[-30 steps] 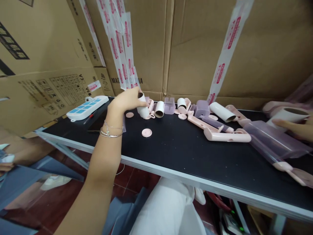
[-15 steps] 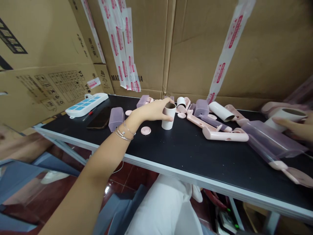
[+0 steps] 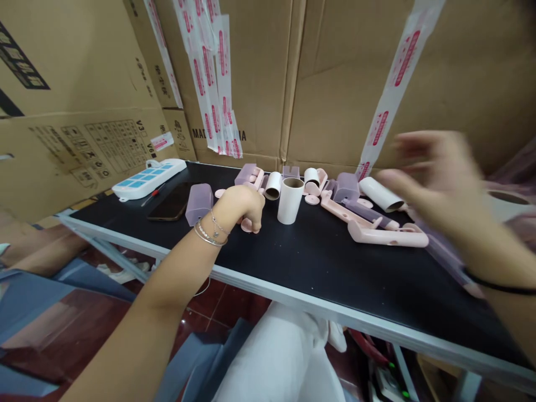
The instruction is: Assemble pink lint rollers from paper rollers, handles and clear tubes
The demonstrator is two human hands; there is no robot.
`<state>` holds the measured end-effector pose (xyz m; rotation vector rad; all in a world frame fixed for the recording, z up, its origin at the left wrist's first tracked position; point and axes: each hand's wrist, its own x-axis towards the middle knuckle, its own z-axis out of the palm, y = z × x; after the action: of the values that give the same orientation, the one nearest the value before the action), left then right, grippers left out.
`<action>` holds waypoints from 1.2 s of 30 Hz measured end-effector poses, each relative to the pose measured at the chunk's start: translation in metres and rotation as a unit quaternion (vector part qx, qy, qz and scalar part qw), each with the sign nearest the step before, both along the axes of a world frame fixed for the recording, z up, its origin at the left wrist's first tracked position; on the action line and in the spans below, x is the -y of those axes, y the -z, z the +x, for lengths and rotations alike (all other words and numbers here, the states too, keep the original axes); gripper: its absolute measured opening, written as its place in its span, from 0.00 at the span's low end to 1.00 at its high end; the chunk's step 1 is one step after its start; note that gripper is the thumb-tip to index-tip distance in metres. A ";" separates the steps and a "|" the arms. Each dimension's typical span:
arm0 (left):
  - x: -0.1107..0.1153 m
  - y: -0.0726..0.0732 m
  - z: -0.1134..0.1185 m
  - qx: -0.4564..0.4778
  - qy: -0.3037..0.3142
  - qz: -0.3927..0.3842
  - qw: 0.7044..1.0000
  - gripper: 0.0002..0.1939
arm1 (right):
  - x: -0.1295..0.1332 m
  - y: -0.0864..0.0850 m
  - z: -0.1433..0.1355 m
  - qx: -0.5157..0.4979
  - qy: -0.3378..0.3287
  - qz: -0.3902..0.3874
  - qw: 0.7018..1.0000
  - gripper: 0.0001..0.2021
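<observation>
My left hand, wearing bracelets, reaches down to the black table with its fingers pinched on a small pink disc, which they partly cover. Just right of it a white cardboard tube stands upright, untouched. My right hand, blurred by motion, is raised above the right side of the table; its thumb and fingers are apart and nothing shows between them. Beneath it lie purple and pink plastic parts. Another white tube is at the far right, partly hidden by my right forearm.
White tubes, pink holders and purple boxes lie along the back. A purple box, a phone and a power strip are at the left. Cardboard walls stand behind. Another person's arm shows at the left.
My left hand has let go of the upright tube and moved left and down onto the pink disc. My right hand has left the far-right tube and moved up and left.
</observation>
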<state>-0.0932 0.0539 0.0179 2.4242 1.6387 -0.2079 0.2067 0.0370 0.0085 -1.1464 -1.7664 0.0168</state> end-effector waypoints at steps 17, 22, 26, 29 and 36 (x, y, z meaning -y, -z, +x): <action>-0.004 0.013 0.038 0.141 0.092 0.048 0.985 0.08 | -0.015 0.049 -0.086 -0.298 -0.259 -0.073 0.916 0.25; -0.008 0.022 0.044 0.226 0.081 0.103 0.965 0.14 | -0.027 0.052 -0.081 -0.324 -0.223 -0.086 0.915 0.27; -0.016 0.029 0.045 0.385 0.085 0.131 0.910 0.22 | -0.030 0.046 -0.077 -0.378 -0.226 -0.115 0.890 0.28; -0.019 0.036 0.051 0.510 0.063 0.110 0.851 0.29 | -0.029 0.040 -0.076 -0.437 -0.240 -0.116 0.859 0.26; -0.019 0.051 0.069 0.686 0.056 0.065 0.723 0.34 | -0.031 0.038 -0.074 -0.504 -0.278 -0.124 0.808 0.23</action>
<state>-0.0245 0.0725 -0.0329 1.7217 0.7314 1.3756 0.1325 0.0676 -0.0293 -0.5281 -1.0453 1.0480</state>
